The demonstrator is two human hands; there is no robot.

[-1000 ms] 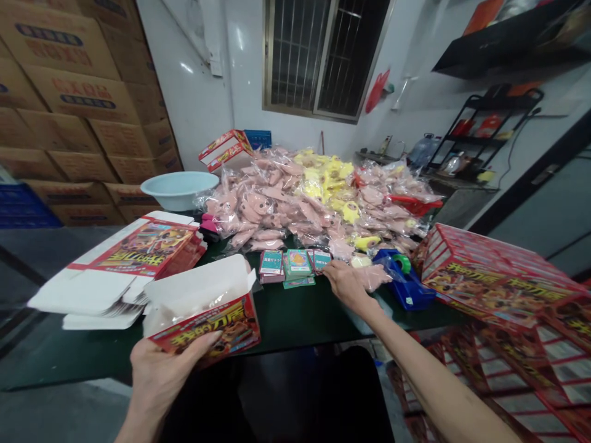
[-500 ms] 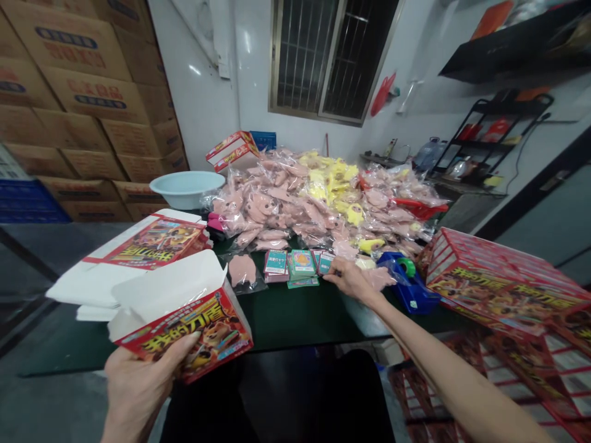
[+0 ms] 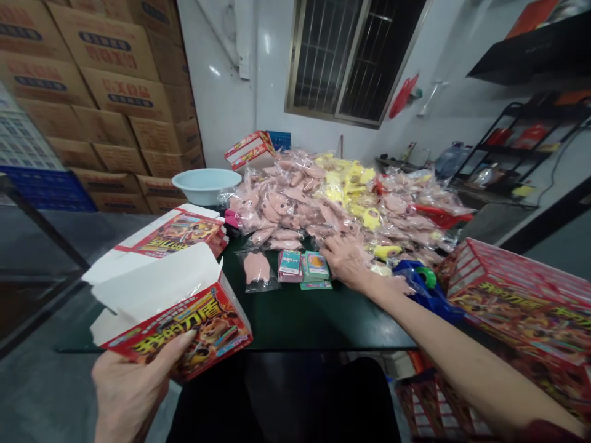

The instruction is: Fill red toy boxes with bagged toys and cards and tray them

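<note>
My left hand grips a red printed cardboard box, thumb across its front. The box's white end flaps stand open toward the upper left. My right hand is bent down over the table beside a stack of cards with an orange picture; its fingers are curled and what lies under them is hidden. Left of that stands another card stack with a teal top. A pink toy in a clear bag lies further left. Behind my right hand rises a heap of bagged pink toys.
Flat printed boxes lie on the table's left. A pale blue basin stands behind them. Yellow bagged toys top the heap. At right are a blue tape dispenser and packed red boxes. Cartons are stacked at the left wall.
The view has swung left, so the scene sits further right. My right hand has moved over the right-hand cards, which it now covers. My left hand still holds the box.
</note>
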